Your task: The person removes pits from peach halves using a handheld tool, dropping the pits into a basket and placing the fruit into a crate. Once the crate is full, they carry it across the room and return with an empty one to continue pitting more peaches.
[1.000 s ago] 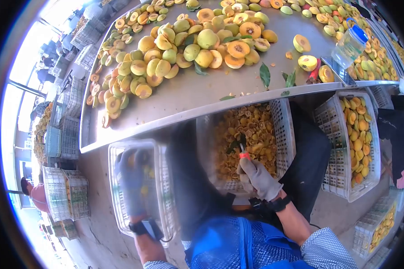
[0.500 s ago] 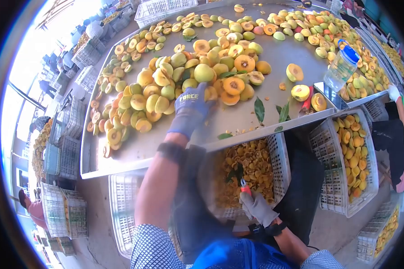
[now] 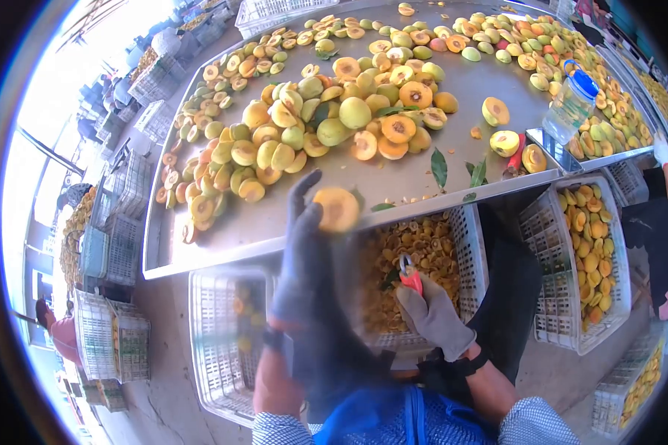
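Gloved in grey, my left hand is raised at the near edge of the metal table, its fingers and thumb around a peach half whose orange cut face shows. My right hand, in a light grey glove, grips a red-handled pitting tool with a curved metal tip. That tool is above a crate of brownish peach scraps below the table edge. A large pile of halved and whole peaches lies on the table beyond my left hand.
On the table's right are a water bottle with a blue lid, a phone, a second red-handled tool and loose leaves. Crates flank my legs; the right crate holds peach halves. Another person's gloved hand is at far right.
My left hand has come back from the pile toward me with a peach half in it. My right hand has risen slightly with the tool, its tip turned upward.
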The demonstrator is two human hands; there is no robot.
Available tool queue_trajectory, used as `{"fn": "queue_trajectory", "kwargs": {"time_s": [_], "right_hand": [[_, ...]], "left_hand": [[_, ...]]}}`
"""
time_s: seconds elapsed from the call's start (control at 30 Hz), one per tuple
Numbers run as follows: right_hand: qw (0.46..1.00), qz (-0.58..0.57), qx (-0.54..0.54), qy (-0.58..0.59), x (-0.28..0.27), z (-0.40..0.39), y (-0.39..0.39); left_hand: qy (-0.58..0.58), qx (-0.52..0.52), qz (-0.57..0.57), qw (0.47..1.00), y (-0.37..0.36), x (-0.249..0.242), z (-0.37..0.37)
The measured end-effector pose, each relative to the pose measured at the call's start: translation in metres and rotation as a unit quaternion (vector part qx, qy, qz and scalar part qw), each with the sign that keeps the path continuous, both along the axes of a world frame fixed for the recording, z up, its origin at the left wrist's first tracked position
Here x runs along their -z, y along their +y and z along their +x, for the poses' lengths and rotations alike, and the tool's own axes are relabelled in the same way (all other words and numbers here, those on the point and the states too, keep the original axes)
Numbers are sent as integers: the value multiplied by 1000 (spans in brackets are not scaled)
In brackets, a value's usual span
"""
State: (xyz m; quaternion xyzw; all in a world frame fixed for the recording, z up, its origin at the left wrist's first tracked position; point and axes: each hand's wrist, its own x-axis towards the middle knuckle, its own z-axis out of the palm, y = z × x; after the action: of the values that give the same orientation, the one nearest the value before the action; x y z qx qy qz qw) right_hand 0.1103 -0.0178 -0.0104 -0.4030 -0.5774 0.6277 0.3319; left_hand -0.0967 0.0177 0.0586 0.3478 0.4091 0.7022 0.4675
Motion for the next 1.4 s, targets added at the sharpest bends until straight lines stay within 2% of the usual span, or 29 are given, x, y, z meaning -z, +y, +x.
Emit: {"fn": "queue_trajectory", "kwargs": {"time_s": [0.03, 0.07, 0.1, 0.13, 0.17, 0.2, 0.3, 0.37, 0.47, 0.57, 0.67, 0.73, 0.83, 0.87, 0.93, 0.97, 1.03, 1.07, 1.13, 1.2, 1.27, 1.33, 1.4], "right_hand": [[1000, -1, -4, -3, -16, -4, 5], [998, 54, -9, -43, -30, -8, 8], [991, 107, -12, -84, -38, -12, 10], [990, 106, -13, -88, -43, -16, 13], [989, 104, -17, -105, -47, -18, 15], [987, 103, -22, -122, -49, -20, 15], [982, 129, -21, -133, -32, -21, 15], [978, 153, -29, -135, -24, -21, 11], [978, 168, -9, -126, -20, -21, 4], [984, 115, 0, -136, -22, -19, 3], [981, 150, 4, -127, -17, -16, 8], [985, 79, -27, -151, -23, -15, 10], [981, 101, -56, -157, -9, -12, 9], [981, 99, -54, -157, -10, -11, 6], [994, 59, -68, -66, -12, -11, 0], [994, 57, -67, -66, -11, -10, -1], [993, -16, -114, 3, -9, -9, -2], [993, -17, -113, 3, -12, -7, -2], [973, -169, -151, 43, -22, -2, 0], [965, -202, -148, 80, -20, -1, -3], [954, -234, -148, 118, -12, -3, -5], [965, -205, -142, 84, 6, -6, -7], [960, -214, -157, 86, -8, -5, -7]], "left_hand": [[-26, 33, -25, 999, -10, 2, 6], [-99, 43, -21, 994, -16, 3, 16], [-98, 37, -42, 994, -22, 7, 23], [-97, 32, -62, 993, -26, 9, 28], [71, 7, -60, 996, -25, 26, 27], [2, 21, -23, 1000, -28, 32, 33], [10, -12, -9, 1000, -28, 43, 44], [105, -47, -38, 993, -25, 53, 42], [92, -49, -34, 994, -27, 53, 53], [77, -35, -20, 996, -25, 55, 57], [109, -46, -25, 993, -24, 54, 61], [136, -56, -29, 989, -24, 55, 61], [149, -40, -15, 988, -23, 57, 58], [121, 2, -39, 992, -24, 54, 56], [92, 45, -66, 993, -25, 52, 52], [137, 77, -73, 985, -24, 52, 49], [181, 109, -81, 974, -22, 48, 44], [216, 127, -101, 963, -22, 43, 43], [251, 145, -119, 950, -23, 39, 38], [80, 227, -46, 970, -28, 41, 34], [52, 229, -54, 971, -33, 44, 37], [55, 119, -66, 989, -35, 57, 47], [54, 93, -87, 990, -37, 54, 51]]}}
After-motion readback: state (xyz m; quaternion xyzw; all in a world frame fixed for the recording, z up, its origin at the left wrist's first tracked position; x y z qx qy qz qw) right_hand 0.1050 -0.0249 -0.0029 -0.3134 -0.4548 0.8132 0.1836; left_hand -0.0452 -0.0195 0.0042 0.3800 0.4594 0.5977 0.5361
